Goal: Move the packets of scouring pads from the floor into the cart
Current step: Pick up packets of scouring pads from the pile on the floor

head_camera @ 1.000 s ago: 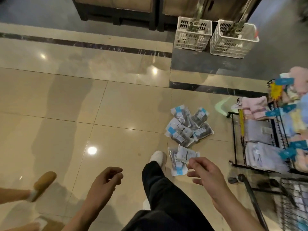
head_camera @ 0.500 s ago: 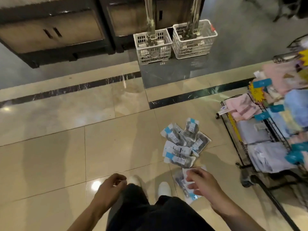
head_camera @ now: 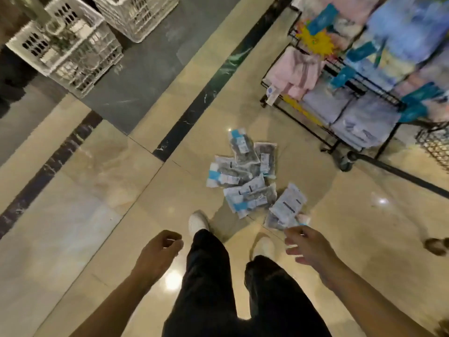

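Note:
Several clear packets of dark scouring pads (head_camera: 243, 171) with blue-and-white labels lie in a loose pile on the beige floor tiles, ahead of my white shoes. Two more packets (head_camera: 286, 207) lie apart from the pile, closer to my right shoe. My right hand (head_camera: 308, 246) hangs above them with loosely curled fingers and holds nothing. At the same height, left of my legs, my left hand (head_camera: 158, 251) is loosely curled and empty. At the right edge, only a patch of the cart's (head_camera: 436, 148) wire mesh and a black bar show.
A black wire rack (head_camera: 323, 139) stacked with folded pink, grey and blue cloths stands right of the pile. Two white plastic baskets (head_camera: 73, 52) sit on the dark floor at the upper left. Another person's foot (head_camera: 436, 246) shows at the right edge.
The view has swung and tilted, so the rack now fills the upper right. Both feet now stand behind the packets. Both hands stay empty at waist height.

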Available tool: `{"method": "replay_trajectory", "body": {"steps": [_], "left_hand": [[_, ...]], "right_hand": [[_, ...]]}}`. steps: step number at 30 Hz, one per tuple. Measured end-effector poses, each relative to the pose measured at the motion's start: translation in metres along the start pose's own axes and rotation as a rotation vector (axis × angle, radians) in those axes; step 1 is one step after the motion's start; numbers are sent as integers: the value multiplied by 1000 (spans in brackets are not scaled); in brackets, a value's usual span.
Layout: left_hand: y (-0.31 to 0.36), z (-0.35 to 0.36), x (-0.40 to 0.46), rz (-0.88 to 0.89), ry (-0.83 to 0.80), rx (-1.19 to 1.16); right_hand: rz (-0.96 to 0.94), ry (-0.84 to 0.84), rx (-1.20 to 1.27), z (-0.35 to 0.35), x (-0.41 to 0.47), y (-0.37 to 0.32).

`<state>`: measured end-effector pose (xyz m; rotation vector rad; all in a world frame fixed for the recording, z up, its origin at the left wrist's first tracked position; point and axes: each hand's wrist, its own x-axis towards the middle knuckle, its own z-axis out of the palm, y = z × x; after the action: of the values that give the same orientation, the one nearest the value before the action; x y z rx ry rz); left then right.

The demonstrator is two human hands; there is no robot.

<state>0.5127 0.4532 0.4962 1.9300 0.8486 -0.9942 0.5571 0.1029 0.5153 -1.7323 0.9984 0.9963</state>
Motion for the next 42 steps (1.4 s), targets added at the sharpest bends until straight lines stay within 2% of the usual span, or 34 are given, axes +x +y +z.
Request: {"method": "replay_trajectory", "body": {"steps": [6, 12, 15, 18, 21, 26, 29, 32, 35, 39, 42], "left_hand": [[59, 34, 151, 133, -57, 233], [58, 130, 331, 252, -96, 415], [50, 170, 413, 343, -141, 611], [46, 198, 485, 466, -120, 810], [54, 221, 536, 536, -39, 996], [62, 244, 587, 651, 67, 1094], [58, 249, 603, 665, 103, 1167], [52, 253, 613, 756, 143, 1223], [50, 256, 623, 773, 152, 1266], [50, 258, 626, 685, 164, 1320], [42, 252, 616, 544, 64, 1198]], "right_hand": [[132, -4, 213, 75, 125, 14], [225, 2, 465, 137, 311, 55], [288, 16, 572, 156, 401, 88], [351, 52, 652, 171, 477, 118], [414, 178, 763, 181, 532, 145], [439, 288, 979, 192, 582, 172], [448, 237, 1074, 196, 595, 176], [428, 203, 1139, 199, 605, 178], [348, 194, 1204, 198, 603, 179], [265, 99, 1269, 196, 601, 189], [239, 133, 1310, 190, 594, 183]]}}
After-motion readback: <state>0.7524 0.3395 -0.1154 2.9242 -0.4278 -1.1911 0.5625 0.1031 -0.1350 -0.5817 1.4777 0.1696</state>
